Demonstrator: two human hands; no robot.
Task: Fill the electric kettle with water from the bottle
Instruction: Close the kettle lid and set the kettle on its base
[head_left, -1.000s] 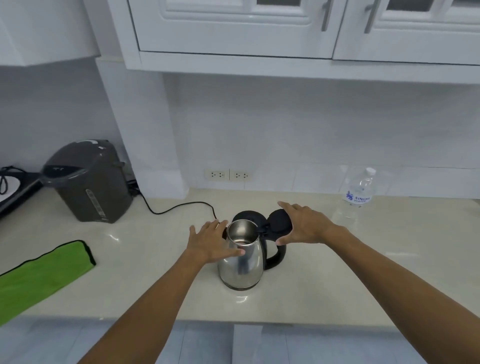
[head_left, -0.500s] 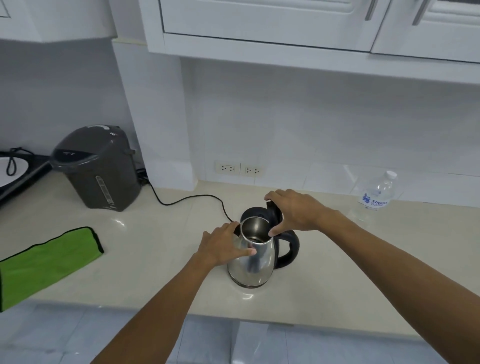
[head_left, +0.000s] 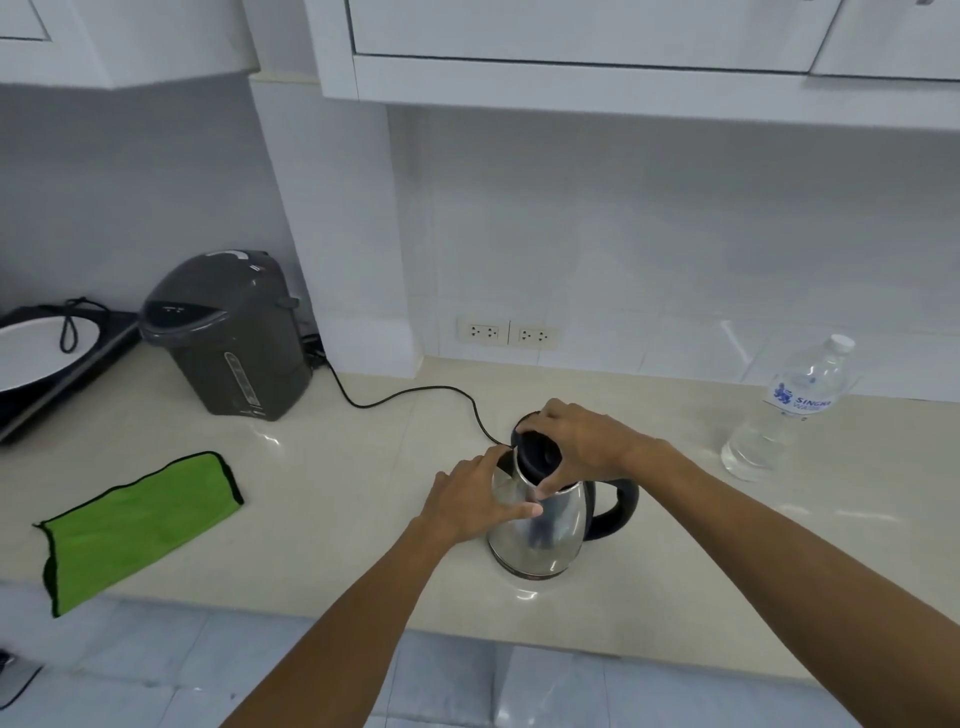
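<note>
The pale counter (head_left: 332, 488) runs wide in front of me; the steel kettle (head_left: 545, 519) stands at its middle, and the water bottle (head_left: 784, 410), cap on, waits untouched at three o'clock from it, well apart. My left hand (head_left: 472, 504) wraps the kettle's body at nine o'clock. My right hand (head_left: 582, 441) pinches the black lid (head_left: 537, 457) over the mouth. I judge nothing poured yet: bottle uncapping and filling remain.

one steel kettle (head_left: 540, 525), one water bottle (head_left: 784, 410), one grey hot water dispenser (head_left: 228, 332), one green cloth (head_left: 135, 525), two wall sockets (head_left: 509, 332), two hands (head_left: 478, 499)
</note>
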